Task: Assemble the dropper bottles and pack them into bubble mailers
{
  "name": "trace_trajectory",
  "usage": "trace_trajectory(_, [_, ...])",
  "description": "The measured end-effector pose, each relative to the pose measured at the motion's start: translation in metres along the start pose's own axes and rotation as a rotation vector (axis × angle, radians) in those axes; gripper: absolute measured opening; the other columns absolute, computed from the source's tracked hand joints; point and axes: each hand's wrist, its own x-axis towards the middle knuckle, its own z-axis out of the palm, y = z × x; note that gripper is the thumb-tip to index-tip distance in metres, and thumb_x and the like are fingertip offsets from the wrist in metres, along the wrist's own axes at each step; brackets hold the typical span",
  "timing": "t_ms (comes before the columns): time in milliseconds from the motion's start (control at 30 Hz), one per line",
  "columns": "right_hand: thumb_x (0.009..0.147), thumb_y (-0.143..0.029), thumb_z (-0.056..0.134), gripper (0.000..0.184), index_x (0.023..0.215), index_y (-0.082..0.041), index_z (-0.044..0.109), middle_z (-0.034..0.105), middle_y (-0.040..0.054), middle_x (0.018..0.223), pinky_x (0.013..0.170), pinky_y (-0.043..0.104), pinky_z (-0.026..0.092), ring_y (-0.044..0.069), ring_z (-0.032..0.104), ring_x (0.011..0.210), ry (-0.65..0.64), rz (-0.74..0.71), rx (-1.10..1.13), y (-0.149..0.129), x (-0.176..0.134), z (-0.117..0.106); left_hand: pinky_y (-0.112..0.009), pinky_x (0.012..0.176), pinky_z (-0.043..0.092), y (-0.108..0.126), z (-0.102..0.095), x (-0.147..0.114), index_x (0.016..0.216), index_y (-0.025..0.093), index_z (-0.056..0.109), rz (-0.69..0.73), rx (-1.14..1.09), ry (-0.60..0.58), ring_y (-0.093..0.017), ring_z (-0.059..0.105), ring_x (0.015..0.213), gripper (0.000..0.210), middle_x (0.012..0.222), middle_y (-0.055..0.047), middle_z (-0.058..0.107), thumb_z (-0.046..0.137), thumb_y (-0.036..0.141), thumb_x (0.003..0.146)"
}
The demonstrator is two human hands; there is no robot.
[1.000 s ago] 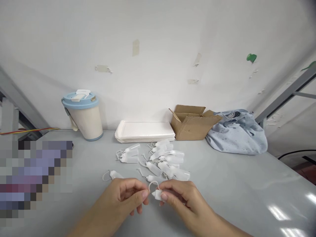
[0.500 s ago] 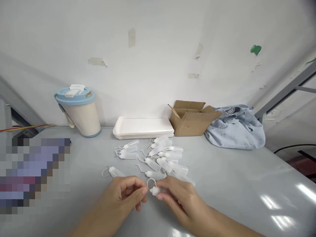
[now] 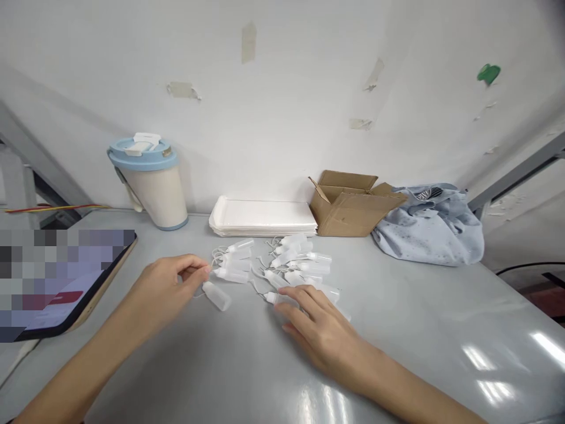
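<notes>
In our head view, our L hand [image 3: 170, 287] has thumb & forefinger closed together at the nozzle end of a translucent bottle [image 3: 233, 275]; we can't tell if the tip or its thin loop is pinched between. That bottle lies on its side w/ the L group [image 3: 241, 245], nozzles pointing approx. left. Just nearer us, 1 slanted bottle [image 3: 216, 296] lies by our L fingertips.

Our R hand [image 3: 324, 327] is palm down, fingers loosely bent & a bit spread, thumb apart, partly over a capped bottle [image 3: 272, 297] at the near edge of the R pile [image 3: 311, 267]; contact unclear to us. We see that pile jumbled on the grey table [image 3: 247, 365].

Along the back, L to R: a cream cup [image 3: 156, 194] w/ blue lid, a stack of white trays [image 3: 265, 215], an open cardboard box [image 3: 353, 215], a lt. blue cloth bundle [image 3: 428, 235]. Far L, a tablet [image 3: 66, 315] w/ pixelated screen.
</notes>
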Motion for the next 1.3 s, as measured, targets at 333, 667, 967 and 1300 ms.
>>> trace_trajectory(333, [0.093, -0.007, 0.041, 0.028, 0.112, -0.017, 0.06, 0.06, 0.015, 0.112, 0.08, 0.04, 0.05, 0.026, 0.055, 0.098, -0.14, -0.001, -0.037, -0.002, 0.002, -0.003, -0.029, 0.064, 0.04, 0.003, 0.011, -0.003, 0.1, 0.023, 0.065, 0.027, 0.142, 0.07, -0.025, 0.063, 0.078, 0.036, 0.084, -0.004, 0.072, 0.039, 0.044, 0.088])
trace_trajectory(667, [0.09, -0.004, 0.042, 0.025, 0.093, -0.018, 0.063, 0.063, 0.0107, 0.101, 0.07, 0.033, 0.047, 0.02, 0.054, 0.083, 0.047, 0.013, 0.046, -0.001, 0.001, -0.003, -0.025, 0.053, 0.037, 0.018, 0.022, -0.018, 0.095, 0.024, 0.066, 0.13, 0.111, 0.066, -0.016, 0.047, 0.053, 0.031, 0.071, 0.001, 0.066, 0.042, 0.044, 0.09])
trace_trajectory(967, [0.094, -0.014, 0.043, 0.013, 0.095, -0.021, 0.055, 0.063, 0.0033, 0.088, 0.075, 0.03, 0.047, 0.017, 0.058, 0.085, 0.216, 0.207, 0.546, -0.006, 0.004, -0.023, -0.029, 0.069, 0.047, 0.026, 0.025, -0.026, 0.123, 0.024, 0.055, 0.052, -0.339, -0.234, -0.02, 0.061, 0.077, 0.046, 0.085, -0.002, 0.067, 0.044, 0.051, 0.088])
trace_trajectory(1300, [0.096, -0.031, 0.047, 0.011, 0.096, -0.023, 0.054, 0.058, 0.0004, 0.084, 0.06, 0.023, 0.04, 0.014, 0.052, 0.076, 0.099, 0.509, 0.78, -0.01, 0.004, -0.026, -0.027, 0.065, 0.042, 0.036, 0.026, -0.029, 0.093, 0.025, 0.068, 0.108, -0.321, -0.197, -0.019, 0.058, 0.073, 0.03, 0.077, 0.0, 0.066, 0.054, 0.049, 0.084])
